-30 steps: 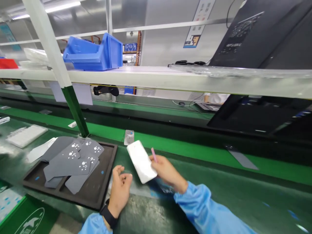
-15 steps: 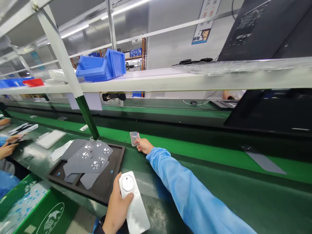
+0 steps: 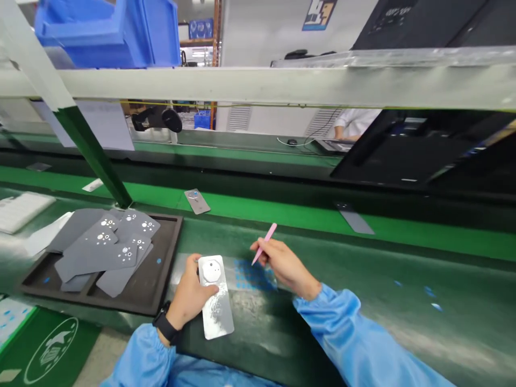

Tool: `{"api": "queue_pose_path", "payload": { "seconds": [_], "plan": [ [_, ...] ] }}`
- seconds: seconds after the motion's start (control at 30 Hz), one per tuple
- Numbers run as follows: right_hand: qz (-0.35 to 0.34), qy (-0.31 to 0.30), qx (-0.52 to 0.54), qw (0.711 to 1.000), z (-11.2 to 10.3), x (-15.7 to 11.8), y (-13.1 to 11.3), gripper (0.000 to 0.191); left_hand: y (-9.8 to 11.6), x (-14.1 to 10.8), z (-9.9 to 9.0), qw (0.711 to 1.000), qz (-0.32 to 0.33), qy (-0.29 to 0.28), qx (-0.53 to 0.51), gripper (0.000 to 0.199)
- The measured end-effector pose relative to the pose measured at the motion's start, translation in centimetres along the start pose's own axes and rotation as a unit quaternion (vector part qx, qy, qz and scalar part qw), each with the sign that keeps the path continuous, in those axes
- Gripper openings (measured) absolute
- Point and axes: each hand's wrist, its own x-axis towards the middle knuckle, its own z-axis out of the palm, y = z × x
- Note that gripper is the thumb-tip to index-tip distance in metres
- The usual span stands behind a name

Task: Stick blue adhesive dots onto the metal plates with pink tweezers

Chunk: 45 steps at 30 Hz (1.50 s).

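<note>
My left hand point(image 3: 193, 294) is closed round the left edge of a silver phone back cover point(image 3: 219, 314), thumb on its face below the round camera area. The cover is tilted over the dark green bench. In my right hand point(image 3: 284, 263) a pair of pink tweezers point(image 3: 266, 242) is pinched, tip pointing down. That tip is over a sheet of small blue stickers point(image 3: 250, 275) on the bench, right of the cover. Whether the tip touches the sheet I cannot tell. A grey phone cover point(image 3: 197, 201) with a blue spot lies on the bright green belt.
To the left, a dark tray point(image 3: 161, 290) holds several grey sheets point(image 3: 100, 252) with camera holes. A green post point(image 3: 94, 150) rises behind it. Another grey piece point(image 3: 355, 219) is on the belt. Blue scraps point(image 3: 429, 291) lie at right. A white shelf point(image 3: 242, 86) crosses above.
My right hand has drawn back from the grey cover on the belt to the blue sticker sheet, tweezers still in it. My left hand keeps the silver cover. The view has tilted down.
</note>
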Motion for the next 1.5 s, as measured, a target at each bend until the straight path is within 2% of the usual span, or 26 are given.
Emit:
{"api": "queue_pose_path", "payload": {
  "seconds": [0.07, 0.13, 0.23, 0.4, 0.57, 0.77, 1.0, 1.23, 1.5],
  "plan": [
    [0.034, -0.030, -0.014, 0.999, 0.0, -1.3, 1.3, 0.043, 0.4, 0.4, 0.4, 0.999, 0.001, -0.015, 0.042, 0.065],
    [0.046, -0.046, -0.019, 0.998, 0.3, -1.4, 2.0, 0.041, 0.6, 0.7, 0.7, 0.995, 0.006, -0.026, 0.091, 0.065],
    [0.041, -0.039, -0.032, 0.998, 0.9, -0.3, 2.1, 0.029, 0.4, 0.8, 1.1, 0.985, 0.025, -0.033, 0.170, 0.065],
    [0.061, -0.041, -0.040, 0.997, 1.6, 1.9, 2.2, 0.017, -1.0, 1.0, 1.2, 0.950, 0.101, -0.031, 0.294, 0.066],
    [0.082, -0.027, -0.049, 0.995, 2.0, 2.6, 2.8, 0.015, -1.0, 0.9, 1.0, 0.916, 0.126, -0.037, 0.379, 0.051],
    [0.092, -0.007, -0.071, 0.993, 2.2, 2.5, 2.6, 0.016, -0.6, 0.8, 1.0, 0.909, 0.139, -0.073, 0.386, 0.043],
    [0.110, -0.001, -0.070, 0.991, 2.3, 2.6, 2.2, 0.019, -0.6, 0.5, 1.1, 0.916, 0.147, -0.074, 0.366, 0.043],
    [0.105, 0.007, -0.091, 0.990, 2.6, 2.6, 2.3, 0.021, -0.8, 0.4, 1.2, 0.911, 0.143, -0.088, 0.377, 0.044],
    [0.109, -0.017, -0.003, 0.994, 2.2, 1.6, 1.5, 0.024, -1.0, 0.3, 1.4, 0.908, 0.149, -0.079, 0.382, 0.045]
  ]
}}
